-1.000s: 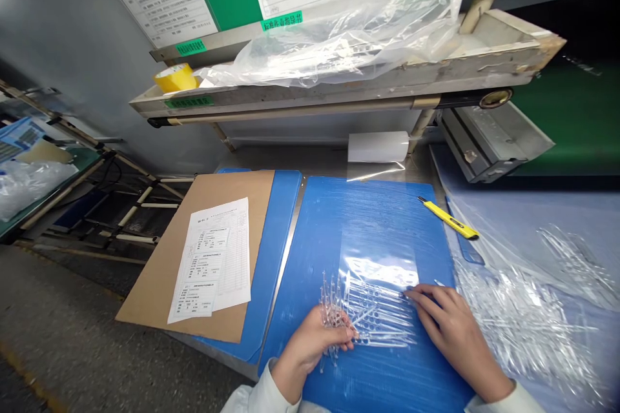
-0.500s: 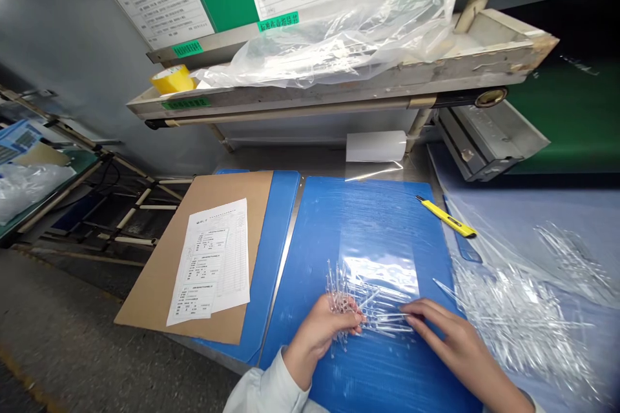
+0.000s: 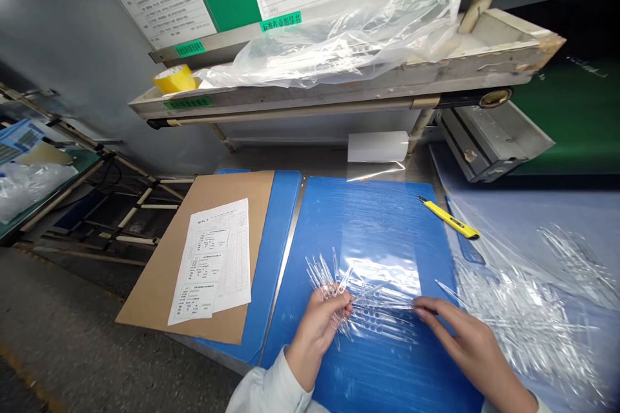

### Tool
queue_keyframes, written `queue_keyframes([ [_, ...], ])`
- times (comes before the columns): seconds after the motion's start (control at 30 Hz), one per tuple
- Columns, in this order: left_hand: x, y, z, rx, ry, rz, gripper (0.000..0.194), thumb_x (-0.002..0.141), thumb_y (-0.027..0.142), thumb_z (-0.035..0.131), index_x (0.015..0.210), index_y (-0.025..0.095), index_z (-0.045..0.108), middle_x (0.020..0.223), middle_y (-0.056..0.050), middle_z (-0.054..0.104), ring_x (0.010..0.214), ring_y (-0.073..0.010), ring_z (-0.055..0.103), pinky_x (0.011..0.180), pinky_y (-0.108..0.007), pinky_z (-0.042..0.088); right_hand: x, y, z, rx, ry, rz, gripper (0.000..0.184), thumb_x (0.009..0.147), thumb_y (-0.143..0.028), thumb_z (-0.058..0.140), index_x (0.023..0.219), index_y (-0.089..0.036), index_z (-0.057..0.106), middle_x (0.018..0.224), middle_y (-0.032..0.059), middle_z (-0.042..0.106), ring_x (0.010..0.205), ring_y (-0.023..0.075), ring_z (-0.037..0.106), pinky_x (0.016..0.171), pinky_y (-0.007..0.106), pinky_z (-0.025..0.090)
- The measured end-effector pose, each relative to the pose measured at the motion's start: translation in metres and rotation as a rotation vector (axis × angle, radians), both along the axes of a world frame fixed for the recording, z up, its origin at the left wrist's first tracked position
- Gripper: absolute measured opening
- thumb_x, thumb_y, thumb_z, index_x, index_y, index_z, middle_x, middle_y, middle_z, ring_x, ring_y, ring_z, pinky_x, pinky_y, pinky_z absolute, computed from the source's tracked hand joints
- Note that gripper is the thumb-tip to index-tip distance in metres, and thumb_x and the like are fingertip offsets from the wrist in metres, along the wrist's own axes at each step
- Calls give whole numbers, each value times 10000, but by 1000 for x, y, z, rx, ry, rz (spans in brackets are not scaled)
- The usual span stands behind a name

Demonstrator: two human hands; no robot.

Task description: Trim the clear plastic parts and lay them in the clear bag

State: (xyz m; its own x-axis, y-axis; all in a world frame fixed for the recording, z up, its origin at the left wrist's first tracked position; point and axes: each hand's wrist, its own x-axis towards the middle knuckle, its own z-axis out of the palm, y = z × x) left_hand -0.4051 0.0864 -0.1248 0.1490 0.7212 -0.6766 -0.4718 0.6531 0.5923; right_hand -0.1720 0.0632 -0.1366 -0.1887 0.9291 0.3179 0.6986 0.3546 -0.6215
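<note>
My left hand (image 3: pixel 316 326) is closed round a bunch of clear plastic sticks (image 3: pixel 320 269), thin and pointed, fanning out above and below the fingers. With thumb and fingertips pinched, my right hand (image 3: pixel 465 330) grips the right end of a clear plastic stick that reaches toward the left hand. Between the hands, more such sticks (image 3: pixel 382 328) lie side by side, over a strip of clear film (image 3: pixel 380 239) on the blue board (image 3: pixel 314 226). The film comes from a roll (image 3: pixel 378 146) at the back.
A heap of clear sticks (image 3: pixel 527 316) lies on plastic sheeting at right. A yellow utility knife (image 3: pixel 448 217) rests on the board's right edge. At left, papers (image 3: pixel 213 258) lie on cardboard (image 3: pixel 145 303). Above the bench, a shelf tray (image 3: pixel 290 98) holds yellow tape (image 3: pixel 174 79) and plastic bags (image 3: pixel 339 45).
The bunch in my left hand has tilted and spread out to the left. My right hand has shifted slightly right, still pinching at the sticks' right end.
</note>
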Motion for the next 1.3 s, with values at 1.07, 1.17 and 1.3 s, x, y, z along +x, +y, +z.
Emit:
queue_keyframes([
  [1.07,-16,7,4,52,58,-12,268,560,265,787,735,160,612,722,-10,629,620,-102,555,627,-223,410,3,15,-38,22,-108,-54,132,884,-263,457,895,-215,580,831,50,605,798,187,571,721,334,467],
  [1.17,-11,8,2,89,101,-76,306,531,286,801,704,133,600,642,-4,615,559,-91,533,561,-210,383,-1,14,-34,42,-118,-47,186,876,-293,471,1007,-213,576,886,64,615,819,198,575,740,353,460],
  [1.3,-1,9,3,94,91,-212,332,497,303,814,657,106,600,581,-19,612,498,-91,519,520,-215,366,-11,14,-18,88,-89,64,293,876,-230,472,1167,-215,509,1009,76,625,927,196,578,792,337,460],
])
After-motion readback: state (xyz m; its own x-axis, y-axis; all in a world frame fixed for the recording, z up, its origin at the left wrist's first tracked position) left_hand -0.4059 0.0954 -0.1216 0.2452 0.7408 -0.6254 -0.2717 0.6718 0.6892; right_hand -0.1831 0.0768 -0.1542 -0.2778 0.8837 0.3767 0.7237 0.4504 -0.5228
